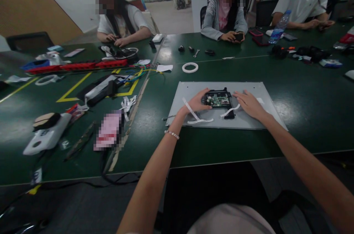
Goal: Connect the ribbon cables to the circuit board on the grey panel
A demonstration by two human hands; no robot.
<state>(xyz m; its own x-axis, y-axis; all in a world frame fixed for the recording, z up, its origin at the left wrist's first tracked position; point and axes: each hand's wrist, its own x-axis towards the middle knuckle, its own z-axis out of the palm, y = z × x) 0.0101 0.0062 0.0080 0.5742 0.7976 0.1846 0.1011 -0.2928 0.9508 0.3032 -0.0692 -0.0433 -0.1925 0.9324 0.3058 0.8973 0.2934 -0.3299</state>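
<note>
A green circuit board in a black frame [218, 99] lies on a grey panel [190, 88]. My left hand [197, 102] closes round the frame's left edge, thumb at the near side and fingers at the far side. To the right of the board, my right hand [250, 105] is open, its fingers stretched out close to the frame's edge; whether they touch it I cannot tell. A white strip [190, 107] crosses my left hand, and another strip [204, 120] lies just below. A curled white strip [231, 110] runs between the board and my right hand. Below the board is a small black part [229, 114].
A roll of white tape [190, 67] lies beyond the panel. Tools, cables and red power strips [80, 66] spread over the table's left. A pink pouch [108, 130] and a white device [48, 136] are nearer. Across the table sit several people; a water bottle [280, 27] stands there.
</note>
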